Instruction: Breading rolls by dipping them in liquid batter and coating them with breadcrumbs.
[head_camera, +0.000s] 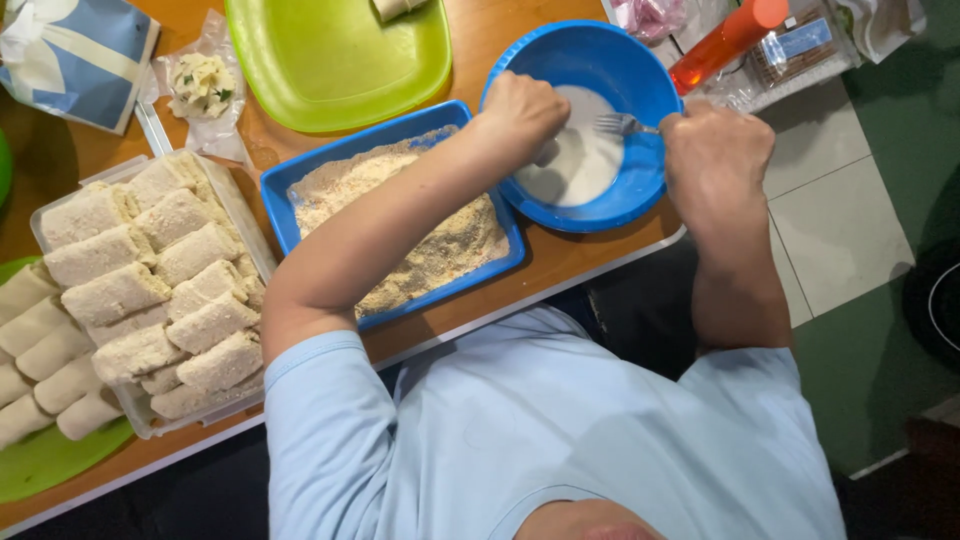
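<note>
My left hand (520, 110) reaches into a blue bowl (640, 80) of white batter (585, 160). Its fingers curl around a pale roll (546, 152), of which only an end shows under the hand. My right hand (715, 150) is a fist at the bowl's right rim, gripping a metal fork (622, 124) whose tines lie over the batter. A blue rectangular tray (280, 195) of breadcrumbs (440, 245) sits just left of the bowl, under my left forearm.
A clear box (245, 225) of several crumbed rolls stands at the left. Beside it lie uncoated rolls (40, 350) on a green plate (45, 460). An empty green tray (335, 60), an orange bottle (725, 40) and plastic bags (205, 85) lie at the back. The table edge (600, 272) runs close to my body.
</note>
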